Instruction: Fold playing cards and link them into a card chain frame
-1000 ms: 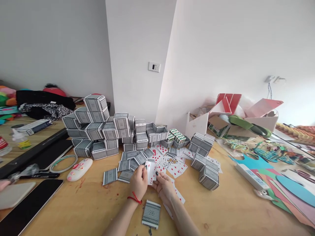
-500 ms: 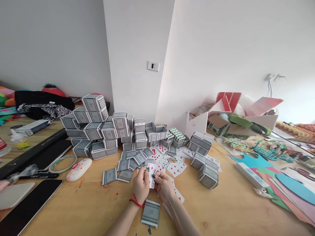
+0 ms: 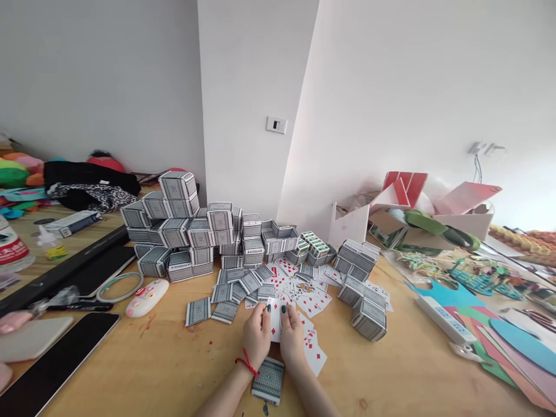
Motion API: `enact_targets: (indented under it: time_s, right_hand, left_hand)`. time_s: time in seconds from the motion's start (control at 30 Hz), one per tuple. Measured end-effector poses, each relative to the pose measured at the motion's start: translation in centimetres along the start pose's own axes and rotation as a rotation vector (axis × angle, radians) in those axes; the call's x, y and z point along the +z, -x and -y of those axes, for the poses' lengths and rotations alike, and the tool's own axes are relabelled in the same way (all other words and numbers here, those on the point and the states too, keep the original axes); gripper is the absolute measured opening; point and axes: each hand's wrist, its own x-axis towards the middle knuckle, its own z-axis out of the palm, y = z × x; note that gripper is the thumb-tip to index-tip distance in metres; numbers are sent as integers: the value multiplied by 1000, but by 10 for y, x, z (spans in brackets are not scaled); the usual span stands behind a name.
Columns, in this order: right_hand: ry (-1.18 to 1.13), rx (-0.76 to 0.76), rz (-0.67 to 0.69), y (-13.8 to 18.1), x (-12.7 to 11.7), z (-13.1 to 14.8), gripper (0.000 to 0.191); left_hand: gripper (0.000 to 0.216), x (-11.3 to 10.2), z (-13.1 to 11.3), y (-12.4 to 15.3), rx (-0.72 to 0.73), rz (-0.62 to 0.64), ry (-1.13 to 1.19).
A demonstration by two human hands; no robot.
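Note:
My left hand (image 3: 257, 340) and my right hand (image 3: 292, 340) sit side by side over the wooden table (image 3: 165, 365), both pinching one red-suited playing card (image 3: 275, 322) between them. A red string circles my left wrist. A face-down deck with a grey patterned back (image 3: 269, 380) lies just below my wrists. Loose face-up diamond cards (image 3: 313, 354) lie to the right of my right hand. More loose cards (image 3: 299, 289), face up and face down, spread out ahead of my hands.
A wall of cubes folded from cards (image 3: 186, 231) stands at the back, with more cubes (image 3: 369, 315) on the right. A white mouse (image 3: 146, 297), dark tablets (image 3: 56, 365) and a bottle (image 3: 13, 249) lie left. Coloured paper (image 3: 516, 341), a power strip (image 3: 443, 317) and open boxes (image 3: 434, 214) fill the right.
My hands drew closer to me and together, bringing the card lower over the table. The camera view shifted slightly to the left.

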Motion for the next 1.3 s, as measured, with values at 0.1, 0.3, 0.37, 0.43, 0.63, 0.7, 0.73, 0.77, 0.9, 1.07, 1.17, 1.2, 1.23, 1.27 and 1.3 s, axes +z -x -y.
enact_targets:
  time_s: [0.1, 0.3, 0.37, 0.43, 0.63, 0.7, 0.73, 0.77, 0.9, 1.07, 1.17, 1.2, 1.23, 1.27, 1.3]
  right_hand:
    - [19, -10, 5, -1, -1, -2, 30]
    - [67, -28, 67, 0, -1, -1, 37]
    - [86, -32, 107, 0, -2, 1, 37]
    - [92, -48, 139, -1, -4, 6, 36]
    - [56, -84, 290, -5, -11, 22, 27]
    - [10, -48, 332, -6, -12, 25, 23]
    - [-22, -18, 343, -5, -11, 25, 22]
    - [-57, 15, 345, -5, -11, 25, 20]
    - [-188, 99, 307, 0, -5, 25, 14]
    - [-375, 177, 340, 2, -2, 31, 7]
    - [-432, 209, 347, 2, -4, 34, 7]
    - [-439, 214, 349, 2, -4, 34, 9]
    - [-441, 220, 352, 2, -4, 34, 10]
    - [-441, 226, 352, 2, -4, 33, 12]
    - [-441, 229, 347, 2, -4, 32, 12]
  left_hand:
    - [21, 1, 1, 0, -33, -16, 17]
    - [24, -4, 1, -6, -129, -10, 130]
    - [24, -7, 1, -8, -154, -30, 191]
    - [26, -10, 3, -10, -179, 6, 270]
    - [24, -12, 9, -13, -250, 213, 483]
    - [20, -11, 10, -13, -250, 206, 507]
    - [19, -11, 10, -14, -254, 202, 521]
    - [18, -11, 10, -14, -261, 202, 537]
    - [14, -11, 6, -16, -302, 204, 591]
    - [9, -13, -3, -18, -314, 207, 628]
    - [7, -13, -7, -17, -329, 180, 661]
    - [6, -14, -9, -17, -333, 174, 669]
    - [5, -14, -10, -17, -334, 173, 674]
    - [5, -14, -11, -17, -334, 182, 676]
    - [6, -15, -12, -17, -334, 199, 678]
